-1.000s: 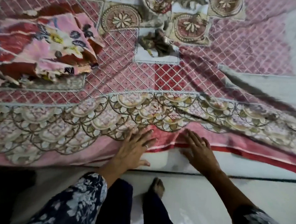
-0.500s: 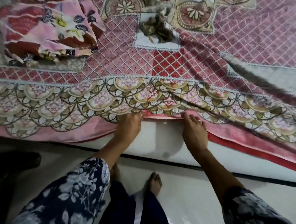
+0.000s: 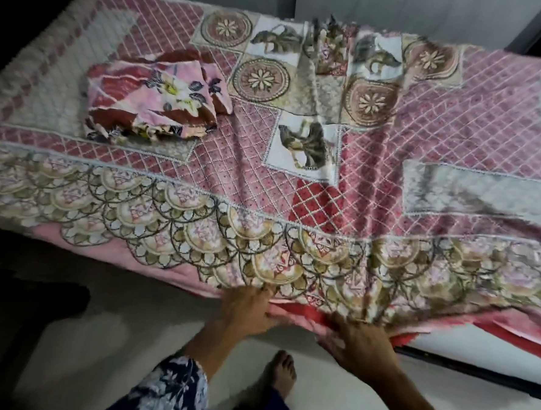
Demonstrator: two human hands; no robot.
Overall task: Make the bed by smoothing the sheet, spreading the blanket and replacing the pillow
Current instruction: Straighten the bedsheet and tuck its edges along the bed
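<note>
Hands work at the bed's near edge: the left hand (image 3: 250, 308) pinches the patterned sheet's (image 3: 294, 206) hem, the right hand (image 3: 360, 340) lies spread and flat on the hem just beside it. Creases run across the sheet. A folded floral blanket (image 3: 152, 99) rests toward the far left corner.
</note>
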